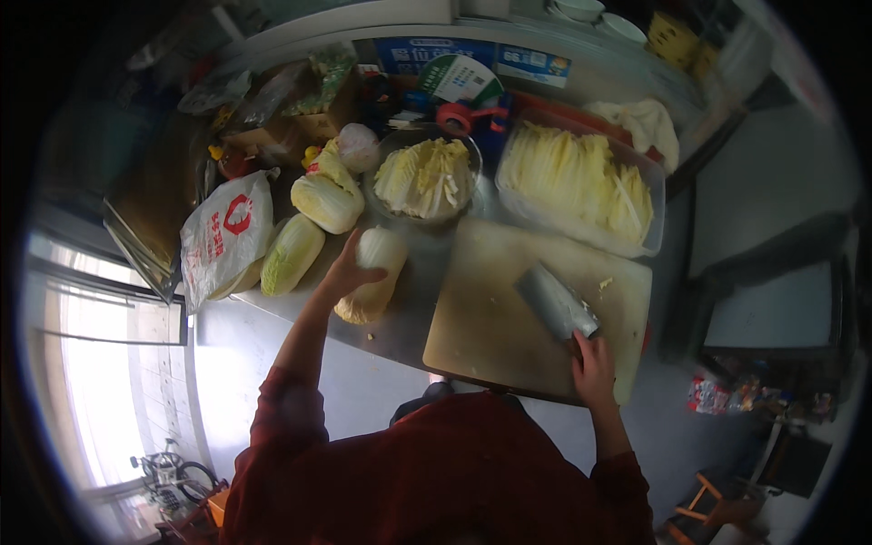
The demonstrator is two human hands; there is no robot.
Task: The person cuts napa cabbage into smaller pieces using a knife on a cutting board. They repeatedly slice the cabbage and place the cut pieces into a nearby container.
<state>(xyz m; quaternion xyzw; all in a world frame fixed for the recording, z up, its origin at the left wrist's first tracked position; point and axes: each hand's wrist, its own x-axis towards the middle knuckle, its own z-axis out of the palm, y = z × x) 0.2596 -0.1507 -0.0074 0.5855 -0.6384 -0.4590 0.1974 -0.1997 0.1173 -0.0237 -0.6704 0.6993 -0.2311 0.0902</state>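
Note:
My left hand (349, 274) lies against the left side of a whole napa cabbage (381, 251), its thumb across the pale leaves. That cabbage rests on the metal table (422, 286), left of the cutting board. My right hand (593, 371) grips a cleaver (555, 300) by its handle, which is mostly hidden in the fingers. The broad blade is over the cutting board (477, 306), pointing away and to the left, with bits of leaf near the handle. Two more napa cabbages, one greenish (293, 255) and one paler (328, 203), sit further left.
Behind the board stands a clear plastic tub (659, 225) of cut cabbage. A glass bowl (475, 153) beside it also holds cut cabbage. A white plastic bag (228, 231) with red print lies at the left. Cardboard boxes (320, 125) and a white cloth (644, 126) are at the back.

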